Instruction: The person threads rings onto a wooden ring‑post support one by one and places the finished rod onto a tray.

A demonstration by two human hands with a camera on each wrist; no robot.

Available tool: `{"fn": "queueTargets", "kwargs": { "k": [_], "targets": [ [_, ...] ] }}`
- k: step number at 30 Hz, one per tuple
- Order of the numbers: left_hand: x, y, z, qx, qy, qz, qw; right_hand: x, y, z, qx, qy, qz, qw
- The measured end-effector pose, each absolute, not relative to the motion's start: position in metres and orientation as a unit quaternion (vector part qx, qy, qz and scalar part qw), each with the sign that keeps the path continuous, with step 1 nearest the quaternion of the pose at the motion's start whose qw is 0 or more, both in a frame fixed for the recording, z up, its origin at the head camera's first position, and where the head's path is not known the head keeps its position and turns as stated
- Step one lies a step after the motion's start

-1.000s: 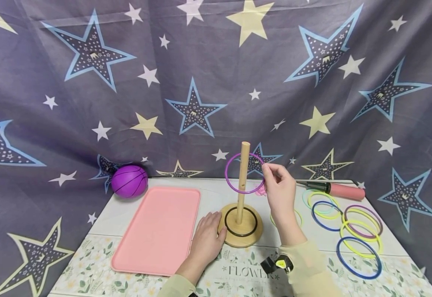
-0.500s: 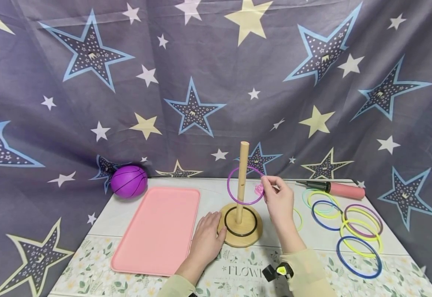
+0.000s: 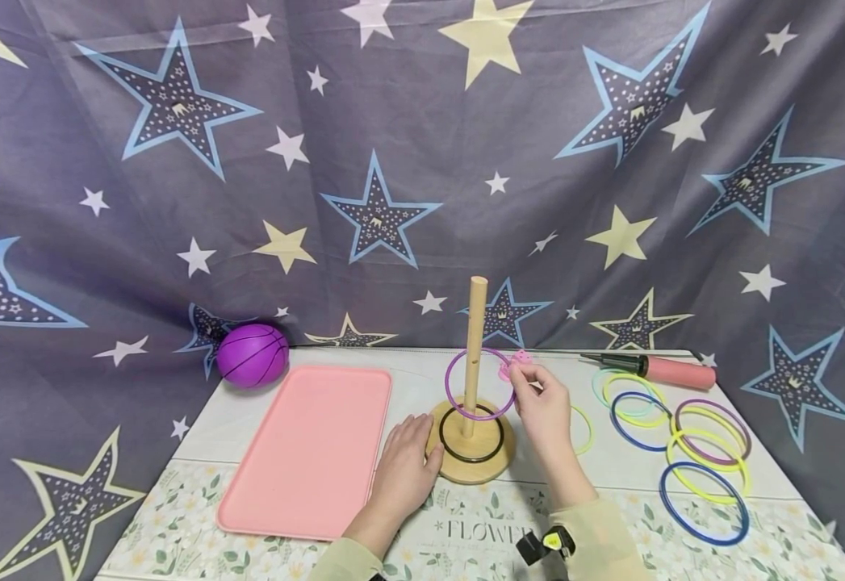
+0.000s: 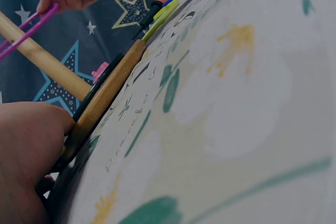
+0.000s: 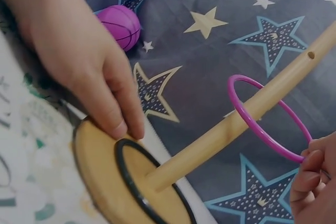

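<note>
A wooden peg (image 3: 474, 347) rises from a round wooden base (image 3: 498, 464) with a black ring (image 3: 445, 440) lying on it. My right hand (image 3: 541, 399) pinches a purple ring (image 3: 458, 402) that encircles the peg low down, just above the base; the right wrist view shows the same purple ring (image 5: 247, 109) around the peg (image 5: 236, 124). My left hand (image 3: 403, 464) rests flat against the base's left edge, its fingers (image 5: 113, 111) straight on the wood (image 5: 100, 182).
A pink tray (image 3: 309, 448) lies left of the base, a purple ball (image 3: 253, 353) behind it. Several coloured rings (image 3: 683, 452) lie on the table at right, with a pink-handled pump (image 3: 658, 371) at the back. A starry cloth hangs behind.
My right hand has lowered the purple ring down the peg, from near the top to just above the base. The left hand has stayed on the base.
</note>
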State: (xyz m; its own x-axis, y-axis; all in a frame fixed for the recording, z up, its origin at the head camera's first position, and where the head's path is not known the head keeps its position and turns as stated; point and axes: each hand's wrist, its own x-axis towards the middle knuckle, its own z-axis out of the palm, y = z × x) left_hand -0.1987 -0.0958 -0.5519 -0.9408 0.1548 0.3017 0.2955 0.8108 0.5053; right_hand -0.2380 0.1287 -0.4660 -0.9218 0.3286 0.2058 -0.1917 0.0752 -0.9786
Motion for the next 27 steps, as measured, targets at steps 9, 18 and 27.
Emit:
{"fn": "queueTargets", "kwargs": {
  "k": [9,18,27],
  "targets": [
    [-0.198,-0.096,-0.551,-0.119,-0.943,-0.285,0.126,-0.238,0.132,-0.488,-0.065,-0.734,0.658,0.155],
    [-0.199,-0.096,-0.553,-0.117,-0.945,-0.280,0.125,-0.240,0.132,-0.504,-0.058,-0.746,0.652,0.124],
    [-0.200,-0.096,-0.553,-0.116,-0.946,-0.278,0.121,-0.241,0.131,-0.513,-0.059,-0.763,0.636,0.096]
  ]
}}
